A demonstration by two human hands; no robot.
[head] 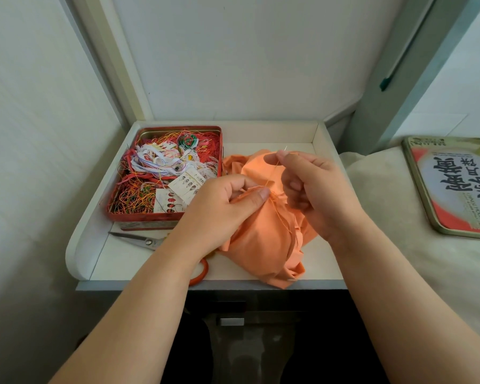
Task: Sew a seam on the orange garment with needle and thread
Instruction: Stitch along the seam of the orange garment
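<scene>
The orange garment (263,239) lies bunched on the white table top, right of centre. My left hand (222,206) grips a fold of it, thumb pressed on the cloth near the seam. Above and to the right, my right hand (313,187) pinches a thin needle (284,149) between thumb and forefinger; its tip pokes up past the fingers. An orange thread (272,176) runs taut from the needle down to the seam by my left thumb.
A red tin (122,209) full of tangled coloured threads and needle cards stands at the left. Scissors (142,239) with orange handles lie in front of it, partly under my left forearm. The tin's printed lid (455,187) rests on the bed at the right. Raised rims border the table.
</scene>
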